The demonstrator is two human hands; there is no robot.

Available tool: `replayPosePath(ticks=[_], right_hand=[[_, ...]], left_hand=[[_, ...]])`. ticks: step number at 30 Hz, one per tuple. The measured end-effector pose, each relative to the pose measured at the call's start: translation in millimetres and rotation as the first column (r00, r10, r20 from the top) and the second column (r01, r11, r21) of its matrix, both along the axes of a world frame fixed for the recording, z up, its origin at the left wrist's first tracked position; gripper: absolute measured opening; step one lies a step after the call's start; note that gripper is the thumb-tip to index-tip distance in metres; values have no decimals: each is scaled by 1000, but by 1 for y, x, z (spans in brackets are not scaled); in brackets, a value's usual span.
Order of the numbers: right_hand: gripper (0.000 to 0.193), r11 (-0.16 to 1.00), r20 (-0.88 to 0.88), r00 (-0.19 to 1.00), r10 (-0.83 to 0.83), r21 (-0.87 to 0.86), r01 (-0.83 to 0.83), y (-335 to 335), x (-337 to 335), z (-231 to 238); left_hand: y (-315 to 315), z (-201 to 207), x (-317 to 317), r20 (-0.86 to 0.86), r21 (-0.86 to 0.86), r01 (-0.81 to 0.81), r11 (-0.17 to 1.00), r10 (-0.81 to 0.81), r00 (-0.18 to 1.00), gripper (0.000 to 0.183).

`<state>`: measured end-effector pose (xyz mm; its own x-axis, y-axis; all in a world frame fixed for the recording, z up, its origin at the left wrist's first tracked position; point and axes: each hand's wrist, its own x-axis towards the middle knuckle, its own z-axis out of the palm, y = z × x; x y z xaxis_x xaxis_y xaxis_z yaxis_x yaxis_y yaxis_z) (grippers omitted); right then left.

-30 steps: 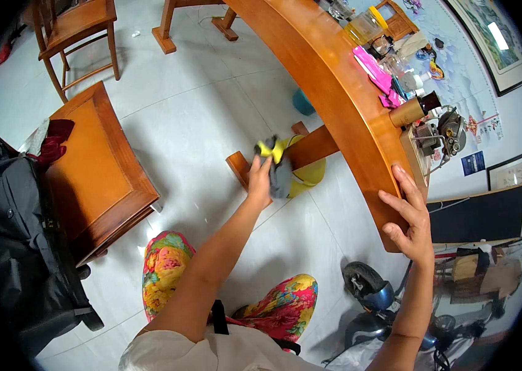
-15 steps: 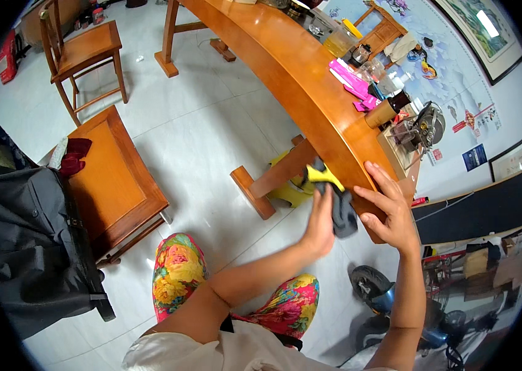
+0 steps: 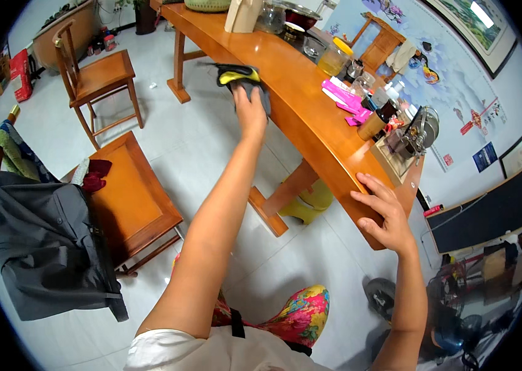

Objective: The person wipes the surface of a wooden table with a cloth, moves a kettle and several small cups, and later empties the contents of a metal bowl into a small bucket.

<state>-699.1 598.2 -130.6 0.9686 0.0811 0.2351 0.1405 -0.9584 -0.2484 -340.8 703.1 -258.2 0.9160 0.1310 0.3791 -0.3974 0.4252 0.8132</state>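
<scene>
My left arm is stretched far forward, and my left hand (image 3: 250,114) is closed on a dark grey and yellow cloth (image 3: 239,75). The cloth lies against the side edge of the long, curved wooden table (image 3: 286,77), and part of it sticks out past my fingers. Some of my fingers are hidden behind the cloth. At the table's near right end, my right hand (image 3: 391,216) rests on the edge with its fingers spread and nothing in them.
Along the table's far side stand a yellow-lidded jar (image 3: 335,55), pink packets (image 3: 344,99) and a wooden box of metal tools (image 3: 397,151). To the left are a wooden stool (image 3: 134,191), a black bag (image 3: 54,241) and a chair (image 3: 103,74). A yellow plastic stool (image 3: 310,201) sits beneath the table.
My left hand has carried the cloth away from me along the table's edge, from near my right hand to the far left part. The right hand stays on the table end.
</scene>
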Motion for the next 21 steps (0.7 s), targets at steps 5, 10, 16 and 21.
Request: replayPosePath(ticks=[5,10,16,21], right_hand=[[54,1000,-4,1000,-25,18,25,-6,-9,0],[53,997,2,1000,-29,65,29,-4,-9,0],[51,998,21,999,-26,60,24,-6,-13,-1],[51,999,35,999,-25,45,23,-2,-10,1]], left_hand=[[-20,-32,-127,375,305,-54,951,-68,924,53],[-22,-56,-179,691,337,-143,931,-141,709,51],[-10,22,-37,787,237,-267,934,-23,617,36],[28,46,79,604,534,-346,771,-61,795,33]])
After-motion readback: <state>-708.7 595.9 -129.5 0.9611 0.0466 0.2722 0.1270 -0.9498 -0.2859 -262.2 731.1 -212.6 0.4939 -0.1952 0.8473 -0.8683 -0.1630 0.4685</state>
